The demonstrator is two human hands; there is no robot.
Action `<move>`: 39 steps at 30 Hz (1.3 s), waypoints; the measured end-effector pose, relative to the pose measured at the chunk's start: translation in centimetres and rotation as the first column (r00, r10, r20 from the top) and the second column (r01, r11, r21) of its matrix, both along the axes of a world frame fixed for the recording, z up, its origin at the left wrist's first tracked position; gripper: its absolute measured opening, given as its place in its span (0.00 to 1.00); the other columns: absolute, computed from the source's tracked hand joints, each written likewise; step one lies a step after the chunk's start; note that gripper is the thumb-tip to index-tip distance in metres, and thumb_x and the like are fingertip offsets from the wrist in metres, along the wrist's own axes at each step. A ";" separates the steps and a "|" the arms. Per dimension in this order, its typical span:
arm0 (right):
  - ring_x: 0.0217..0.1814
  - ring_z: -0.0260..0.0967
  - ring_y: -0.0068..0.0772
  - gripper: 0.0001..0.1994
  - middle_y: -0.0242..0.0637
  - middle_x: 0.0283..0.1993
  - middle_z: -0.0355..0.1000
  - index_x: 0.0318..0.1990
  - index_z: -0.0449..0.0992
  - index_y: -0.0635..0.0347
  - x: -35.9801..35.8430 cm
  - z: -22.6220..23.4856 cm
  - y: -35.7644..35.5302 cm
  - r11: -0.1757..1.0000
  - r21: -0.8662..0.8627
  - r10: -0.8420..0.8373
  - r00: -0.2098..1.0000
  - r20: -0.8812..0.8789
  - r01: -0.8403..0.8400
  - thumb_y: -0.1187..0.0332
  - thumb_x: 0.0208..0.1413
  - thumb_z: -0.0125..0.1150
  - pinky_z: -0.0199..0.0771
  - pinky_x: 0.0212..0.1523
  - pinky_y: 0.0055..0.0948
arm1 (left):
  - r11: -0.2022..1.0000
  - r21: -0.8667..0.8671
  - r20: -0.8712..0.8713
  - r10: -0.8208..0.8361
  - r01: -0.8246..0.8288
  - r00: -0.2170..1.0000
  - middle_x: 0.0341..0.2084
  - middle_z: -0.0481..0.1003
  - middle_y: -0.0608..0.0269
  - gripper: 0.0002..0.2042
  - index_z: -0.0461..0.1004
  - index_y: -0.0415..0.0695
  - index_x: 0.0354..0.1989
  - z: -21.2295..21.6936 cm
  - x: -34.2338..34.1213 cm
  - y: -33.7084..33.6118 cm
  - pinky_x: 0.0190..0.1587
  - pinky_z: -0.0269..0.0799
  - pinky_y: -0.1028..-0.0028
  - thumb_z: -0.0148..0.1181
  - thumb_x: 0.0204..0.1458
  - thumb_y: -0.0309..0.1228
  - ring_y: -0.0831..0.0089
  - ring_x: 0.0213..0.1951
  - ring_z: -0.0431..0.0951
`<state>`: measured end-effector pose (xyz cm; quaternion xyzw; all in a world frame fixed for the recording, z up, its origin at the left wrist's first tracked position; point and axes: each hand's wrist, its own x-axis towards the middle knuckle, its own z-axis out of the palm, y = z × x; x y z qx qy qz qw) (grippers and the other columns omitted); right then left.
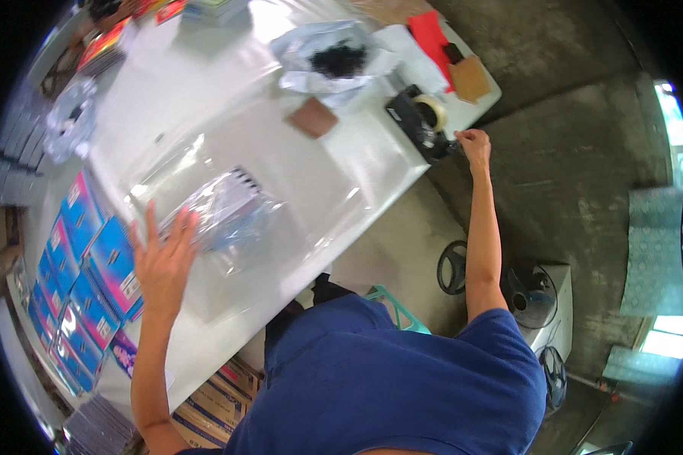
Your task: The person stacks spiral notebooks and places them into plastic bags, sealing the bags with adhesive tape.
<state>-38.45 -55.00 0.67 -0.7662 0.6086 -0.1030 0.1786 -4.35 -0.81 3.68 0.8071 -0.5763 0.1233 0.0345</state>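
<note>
My left hand (163, 262) lies with fingers spread at the near left end of a clear plastic bag (239, 212). Inside or under that bag is something pale with a black-and-white striped edge; the glossy film makes it hard to tell which. At the table's right edge, my right hand (474, 148) is closed in a pinch beside the front end of a black tape dispenser (411, 125). A roll of tape (432, 114) sits in the dispenser. Whatever the pinched fingers hold is too small to make out.
Blue and pink packs (102, 284) stand in stacks at the left. Farther back are an opened white bag of small black pieces (340, 59), a brown square (313, 118) and a red cloth-like piece (431, 45). Below the table edge stands a green stool (398, 307).
</note>
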 end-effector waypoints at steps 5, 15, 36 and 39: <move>0.59 0.65 0.43 0.18 0.39 0.49 0.74 0.44 0.79 0.60 -2.8 -2.6 -5.2 0.844 0.523 -0.090 0.933 0.348 -0.114 0.58 0.49 0.69 0.64 0.55 0.60 | 0.993 0.087 0.065 0.080 -0.085 0.995 0.61 0.65 0.74 0.31 0.67 0.54 0.61 -0.3 -0.2 0.3 0.68 0.41 0.49 0.64 0.44 0.30 0.54 0.68 0.51; 0.67 0.55 0.45 0.14 0.51 0.63 0.59 0.38 0.78 0.66 -5.4 -8.3 -6.8 0.545 0.429 -0.117 0.441 0.890 -0.721 0.63 0.52 0.66 0.60 0.61 0.58 | 0.981 0.113 0.074 0.149 -0.157 0.986 0.63 0.63 0.74 0.31 0.65 0.54 0.62 0.5 -1.4 -0.1 0.67 0.44 0.49 0.63 0.45 0.25 0.56 0.69 0.50; 0.21 0.51 0.12 0.12 0.23 0.20 0.67 0.23 0.76 0.61 22.7 -1.1 41.7 0.650 0.505 -0.010 0.659 0.752 -0.568 0.64 0.50 0.69 0.47 0.23 0.19 | 0.991 -0.095 -0.002 0.093 -0.092 0.996 0.61 0.64 0.80 0.29 0.65 0.62 0.62 -0.7 -0.5 0.8 0.65 0.49 0.45 0.62 0.48 0.35 0.58 0.67 0.53; 0.21 0.51 0.12 0.12 0.22 0.19 0.66 0.23 0.77 0.61 23.1 -3.1 42.8 0.719 0.443 -0.121 0.531 0.839 -0.536 0.63 0.50 0.70 0.46 0.22 0.20 | 1.000 -0.015 -0.083 -0.007 0.006 0.997 0.62 0.63 0.75 0.29 0.65 0.58 0.62 0.7 0.7 1.2 0.65 0.50 0.47 0.62 0.49 0.39 0.56 0.67 0.54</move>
